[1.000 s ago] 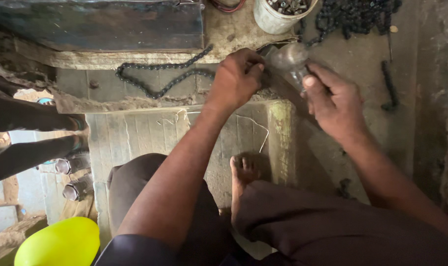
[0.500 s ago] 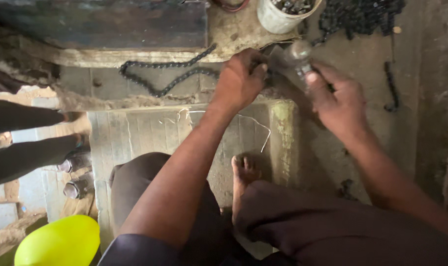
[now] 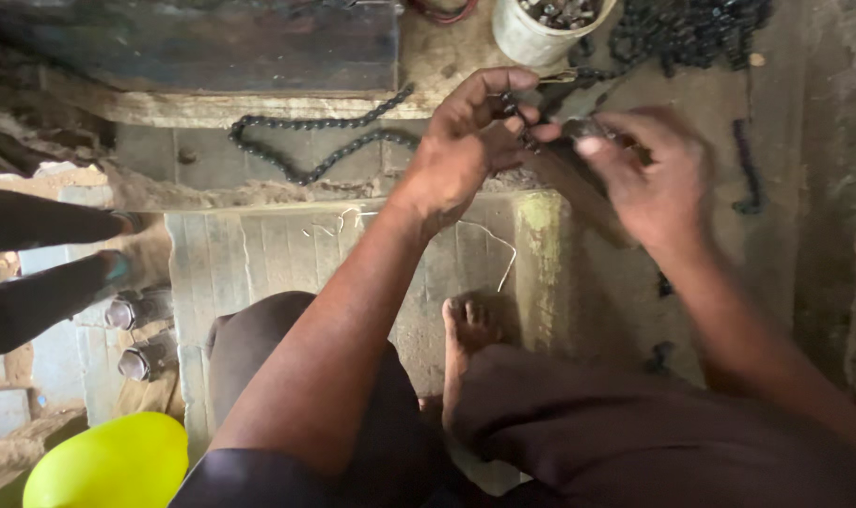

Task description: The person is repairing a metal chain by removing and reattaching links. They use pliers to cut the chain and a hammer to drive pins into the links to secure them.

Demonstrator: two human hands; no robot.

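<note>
1. A dark, greasy metal roller chain (image 3: pixel 320 150) is laid in a loop on the far wooden ledge (image 3: pixel 259 108), its right end pinched by the left hand (image 3: pixel 466 146) — fingers curled shut on it.
2. A blurred metal tool (image 3: pixel 578 127) is gripped by the right hand (image 3: pixel 658 179), closed round it, just right of the left hand.
3. A white bucket of metal parts (image 3: pixel 541 28) is seen beyond, a heap of black chain (image 3: pixel 691 33) to its right.

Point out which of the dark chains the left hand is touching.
The chain looped along the wooden ledge: its right end runs up to the left hand. The heaped chain pile at top right and the short piece far right lie apart, untouched.
</note>
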